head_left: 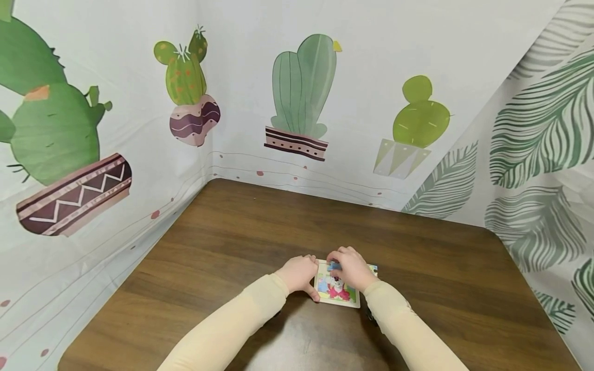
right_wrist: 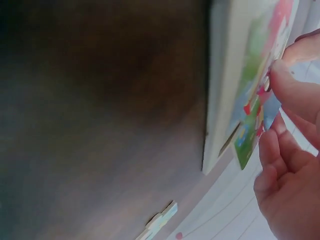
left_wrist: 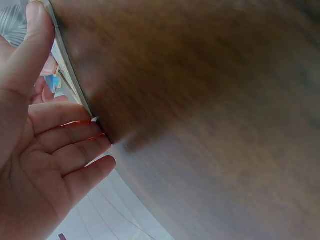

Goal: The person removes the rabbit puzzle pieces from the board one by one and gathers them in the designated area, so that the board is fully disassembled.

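A picture jigsaw puzzle [head_left: 337, 294] in a pale wooden tray [head_left: 341, 304] lies on the table. Its picture includes a white animal figure dressed in pink. My left hand [head_left: 299, 274] rests along the tray's left side, thumb near the lower corner. Fairly straight fingers [left_wrist: 75, 150] meet that edge in the left wrist view. Over the upper part of the tray, my right hand [head_left: 353, 269] pinches a puzzle piece [right_wrist: 246, 142] with green and blue on it. The piece tilts above the tray in the right wrist view, and fingers partly hide it.
Another puzzle piece [right_wrist: 161, 220] lies on the table past the tray, seen in the right wrist view. The brown wooden table [head_left: 260, 221] reaches back to a white cloth wall [head_left: 241, 93] printed with cacti and leaves.
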Action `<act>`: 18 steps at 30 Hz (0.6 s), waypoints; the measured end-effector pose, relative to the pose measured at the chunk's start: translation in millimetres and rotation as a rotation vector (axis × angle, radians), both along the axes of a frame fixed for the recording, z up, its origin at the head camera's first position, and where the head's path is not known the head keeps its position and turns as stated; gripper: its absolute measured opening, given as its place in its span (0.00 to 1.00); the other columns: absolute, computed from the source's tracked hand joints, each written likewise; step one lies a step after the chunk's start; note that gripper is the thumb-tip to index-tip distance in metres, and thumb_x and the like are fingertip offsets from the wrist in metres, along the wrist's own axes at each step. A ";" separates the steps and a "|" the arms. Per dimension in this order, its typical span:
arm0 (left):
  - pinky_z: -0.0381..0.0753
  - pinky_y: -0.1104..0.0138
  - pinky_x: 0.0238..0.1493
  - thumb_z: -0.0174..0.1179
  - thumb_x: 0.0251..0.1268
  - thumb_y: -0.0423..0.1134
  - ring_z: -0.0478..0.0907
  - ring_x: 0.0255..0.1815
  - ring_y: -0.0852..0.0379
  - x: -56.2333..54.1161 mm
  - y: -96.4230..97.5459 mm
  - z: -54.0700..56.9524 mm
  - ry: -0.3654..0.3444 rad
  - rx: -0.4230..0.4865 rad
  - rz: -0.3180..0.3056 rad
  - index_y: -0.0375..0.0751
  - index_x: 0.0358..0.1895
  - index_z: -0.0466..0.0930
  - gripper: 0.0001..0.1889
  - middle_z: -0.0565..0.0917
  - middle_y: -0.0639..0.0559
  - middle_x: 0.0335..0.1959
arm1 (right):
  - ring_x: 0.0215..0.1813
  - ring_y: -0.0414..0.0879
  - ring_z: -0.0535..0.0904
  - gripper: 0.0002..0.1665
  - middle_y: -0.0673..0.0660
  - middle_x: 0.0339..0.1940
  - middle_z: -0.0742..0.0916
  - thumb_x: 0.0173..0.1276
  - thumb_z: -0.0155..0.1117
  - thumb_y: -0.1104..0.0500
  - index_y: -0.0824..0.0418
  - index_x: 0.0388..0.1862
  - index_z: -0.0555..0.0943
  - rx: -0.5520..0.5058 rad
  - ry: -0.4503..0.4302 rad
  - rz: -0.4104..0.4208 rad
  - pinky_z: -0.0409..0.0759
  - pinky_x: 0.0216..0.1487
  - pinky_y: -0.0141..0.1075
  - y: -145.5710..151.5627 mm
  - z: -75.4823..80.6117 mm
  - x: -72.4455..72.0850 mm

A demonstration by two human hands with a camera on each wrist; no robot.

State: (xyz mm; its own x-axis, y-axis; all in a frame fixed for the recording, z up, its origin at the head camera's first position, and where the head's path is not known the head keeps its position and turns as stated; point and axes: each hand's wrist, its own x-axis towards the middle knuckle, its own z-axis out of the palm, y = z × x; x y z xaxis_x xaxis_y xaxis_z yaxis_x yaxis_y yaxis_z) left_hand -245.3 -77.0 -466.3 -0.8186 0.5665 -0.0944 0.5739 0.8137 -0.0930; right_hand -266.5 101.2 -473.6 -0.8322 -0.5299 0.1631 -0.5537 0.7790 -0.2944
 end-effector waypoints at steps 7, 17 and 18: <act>0.76 0.68 0.52 0.67 0.33 0.71 0.78 0.54 0.55 -0.7 0.0 -1.1 -0.006 0.006 0.004 0.35 0.60 0.74 0.52 0.79 0.44 0.57 | 0.33 0.44 0.75 0.14 0.50 0.30 0.80 0.50 0.77 0.54 0.57 0.33 0.82 0.000 -0.030 -0.106 0.78 0.41 0.41 1.0 0.7 0.7; 0.77 0.68 0.51 0.67 0.32 0.72 0.78 0.53 0.54 -0.3 0.7 -0.7 -0.010 -0.005 0.010 0.34 0.60 0.74 0.53 0.78 0.43 0.57 | 0.29 0.42 0.74 0.15 0.49 0.29 0.78 0.50 0.77 0.54 0.55 0.31 0.80 0.012 -0.015 -0.100 0.77 0.36 0.39 1.7 1.4 1.9; 0.77 0.68 0.51 0.67 0.33 0.72 0.78 0.53 0.54 -0.2 0.8 -0.6 -0.012 -0.005 0.010 0.34 0.61 0.73 0.53 0.78 0.43 0.57 | 0.28 0.42 0.73 0.15 0.49 0.28 0.78 0.49 0.77 0.53 0.55 0.31 0.80 0.017 -0.009 -0.098 0.77 0.36 0.39 1.8 1.7 1.9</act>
